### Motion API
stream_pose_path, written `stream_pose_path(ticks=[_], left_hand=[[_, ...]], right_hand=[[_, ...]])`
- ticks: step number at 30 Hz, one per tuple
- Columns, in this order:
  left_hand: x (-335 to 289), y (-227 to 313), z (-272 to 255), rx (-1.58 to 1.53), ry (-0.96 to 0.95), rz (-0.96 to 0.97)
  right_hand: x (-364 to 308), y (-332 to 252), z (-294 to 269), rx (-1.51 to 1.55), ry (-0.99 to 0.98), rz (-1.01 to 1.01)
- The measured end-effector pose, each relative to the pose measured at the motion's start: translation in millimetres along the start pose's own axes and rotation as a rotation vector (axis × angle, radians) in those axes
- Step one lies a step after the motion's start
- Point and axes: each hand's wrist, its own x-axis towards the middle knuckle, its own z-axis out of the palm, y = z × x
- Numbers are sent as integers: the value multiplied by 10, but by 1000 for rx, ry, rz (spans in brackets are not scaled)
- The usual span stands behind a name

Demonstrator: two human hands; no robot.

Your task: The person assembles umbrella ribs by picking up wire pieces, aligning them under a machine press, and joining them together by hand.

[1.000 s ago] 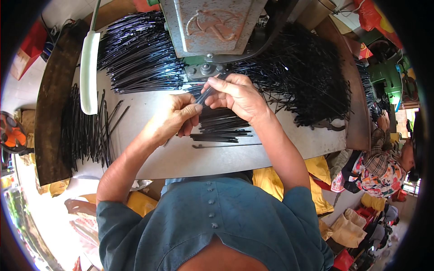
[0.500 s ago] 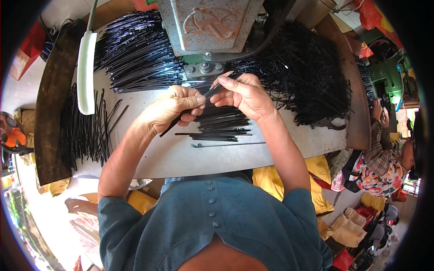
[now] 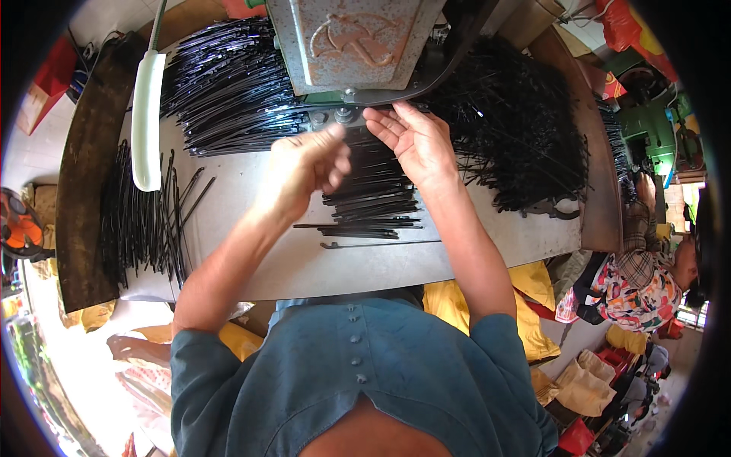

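Observation:
My right hand (image 3: 419, 145) is raised at the front of a grey metal press (image 3: 354, 49), its fingertips at a thin black metal rod (image 3: 304, 107) lying across the press's bolted lower part. Part of their grip is hidden by the fingers. My left hand (image 3: 308, 171) hangs lower and to the left, apart from the press; motion smears its fingers. Between and below my hands lies a small stack of black rods (image 3: 373, 206). One single rod (image 3: 381, 244) with a hooked end rests nearer to me.
A large bundle of rods (image 3: 228, 91) lies back left, a tangled heap (image 3: 518, 129) at right, and another row (image 3: 137, 221) at far left. A white lamp (image 3: 147, 122) hangs over the metal tabletop (image 3: 251, 266). A co-worker (image 3: 632, 289) sits at far right.
My hands have parted. The right went up to the press with the rod, while the left let go of it and is moving, blurred, near the stack.

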Motion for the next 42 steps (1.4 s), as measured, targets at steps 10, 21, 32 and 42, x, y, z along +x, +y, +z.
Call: stream_pose_path(ticks=[10, 21, 32, 42], left_hand=[[387, 42, -170, -299, 40, 46], [337, 30, -109, -287, 62, 86], [355, -54, -109, -334, 71, 82], [302, -28, -124, -242, 102, 68]], right_hand=[[-17, 19, 45, -35, 45, 14], [-65, 55, 88, 5, 85, -42], [-44, 95, 49, -2, 119, -56], [-233, -77, -39, -196, -68, 154]])
